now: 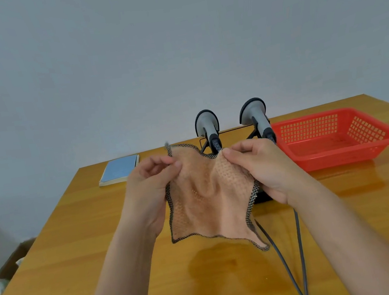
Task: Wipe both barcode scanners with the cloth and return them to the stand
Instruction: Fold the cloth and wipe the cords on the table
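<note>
A peach-coloured cloth [208, 193] with a dark woven edge hangs spread above the table between my hands. My left hand [149, 187] pinches its upper left part, and my right hand [265, 166] pinches its upper right part. Behind the cloth two grey barcode scanners stand heads-up in a black stand [250, 136]: the left scanner [206, 123] and the right scanner [254, 112]. The cloth and my hands hide the lower part of the stand. Two grey cables [300, 258] run from the scanners towards me over the table.
A red plastic basket [336, 150] sits on the right of the wooden table [78, 255]. At the back left lies a blue notebook [120, 169]. A cardboard box [6, 269] stands on the floor beyond the table's left edge.
</note>
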